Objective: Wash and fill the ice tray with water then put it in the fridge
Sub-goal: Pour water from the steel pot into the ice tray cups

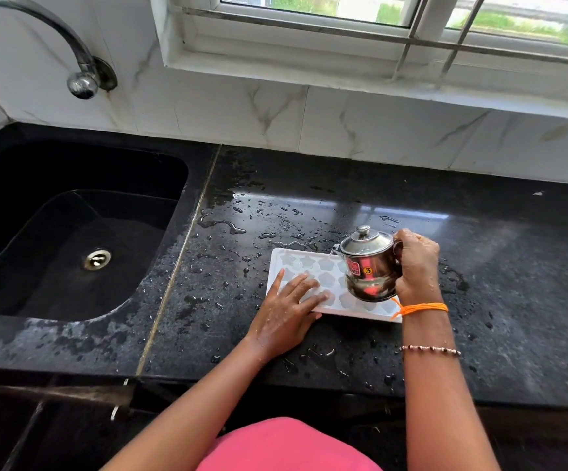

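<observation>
My left hand [287, 309] lies flat on the white ice tray [304, 263] near the worktop's [513, 317] front edge, while my right hand [416, 266] grips a tilted steel pot [369, 263] over it.

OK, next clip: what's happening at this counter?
A person is filling a white ice tray that lies flat on the wet black counter, to the right of the sink. The right hand holds a small lidded steel pot by its handle, tilted over the tray's far right part, and a thin stream runs from its spout into a mould. The left hand lies flat on the tray's near left part, steadying it. The tap shows no water running.
</observation>
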Demonstrator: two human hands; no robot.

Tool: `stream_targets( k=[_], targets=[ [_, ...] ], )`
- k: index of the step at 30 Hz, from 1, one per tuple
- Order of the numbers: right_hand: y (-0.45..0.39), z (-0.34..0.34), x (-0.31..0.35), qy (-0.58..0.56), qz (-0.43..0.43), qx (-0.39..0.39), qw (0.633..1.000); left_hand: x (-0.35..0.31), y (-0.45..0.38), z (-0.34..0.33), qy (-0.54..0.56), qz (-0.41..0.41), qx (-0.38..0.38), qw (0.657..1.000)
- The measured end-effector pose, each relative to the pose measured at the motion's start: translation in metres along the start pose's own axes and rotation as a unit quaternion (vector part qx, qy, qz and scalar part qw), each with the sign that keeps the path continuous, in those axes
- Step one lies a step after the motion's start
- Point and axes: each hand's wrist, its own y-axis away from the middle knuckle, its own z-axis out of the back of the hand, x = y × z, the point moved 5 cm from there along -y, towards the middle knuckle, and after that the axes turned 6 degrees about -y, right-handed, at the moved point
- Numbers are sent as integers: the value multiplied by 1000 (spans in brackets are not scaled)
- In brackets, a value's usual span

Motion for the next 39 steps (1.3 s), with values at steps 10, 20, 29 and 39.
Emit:
stream_targets(
  k=[10,20,29,39],
  targets=[
    [-2,1,-2,0,1,1,1000,0,-1,2,4,1,-8,1000],
    [-5,6,-5,-46,-19,-18,999,-2,0,1,-7,4,27,1000],
    [-5,18,-3,-101,-24,-40,994,-23,-11,-1,-23,-9,67,997],
    [-5,28,4,-47,-2,-52,998,-25,-11,-6,-27,-16,73,997]
  ],
)
